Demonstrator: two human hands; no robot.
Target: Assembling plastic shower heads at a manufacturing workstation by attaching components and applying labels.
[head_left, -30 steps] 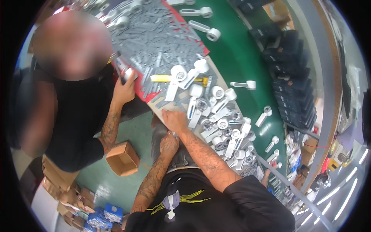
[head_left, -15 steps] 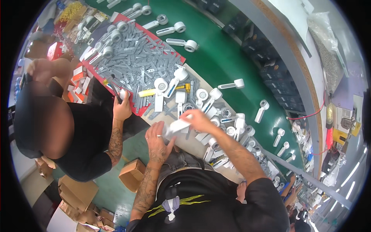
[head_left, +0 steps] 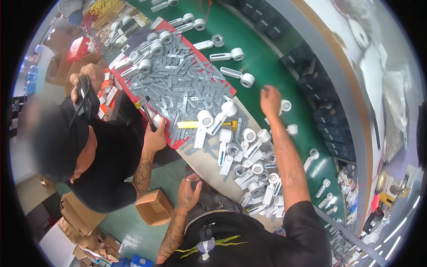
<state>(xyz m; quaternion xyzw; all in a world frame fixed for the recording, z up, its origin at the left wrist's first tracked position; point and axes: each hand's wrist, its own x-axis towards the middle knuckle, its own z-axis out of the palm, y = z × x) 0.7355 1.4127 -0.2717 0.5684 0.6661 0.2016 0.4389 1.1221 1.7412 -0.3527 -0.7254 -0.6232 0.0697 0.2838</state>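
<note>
My right hand (head_left: 270, 101) is stretched out over the green belt with nothing visible in its fingers, which look loosely apart. By its wrist lies a white piece with a round, drum-shaped head (head_left: 285, 105) and a handle, shaped like a hand shower; my forearm partly covers it. Close to my waist, my left hand (head_left: 189, 194) is empty, thumb and fingers apart. Several similar white pieces (head_left: 255, 167) are heaped on the beige tabletop (head_left: 200, 162) between my arms, some showing perforated faces. A yellow-handled tool (head_left: 189, 124) lies beside grey strips.
Many flat grey strips (head_left: 178, 84) cover a red sheet (head_left: 224, 83). More white pieces lie along the green belt (head_left: 262, 66). At my left a co-worker's hand (head_left: 155, 138) holds a dark tool and something white. An open cardboard box (head_left: 154, 208) stands on the floor.
My right hand has moved from the bench out over the belt, and the white piece it held now lies there. My left hand has drawn back toward my waist. The view has shifted.
</note>
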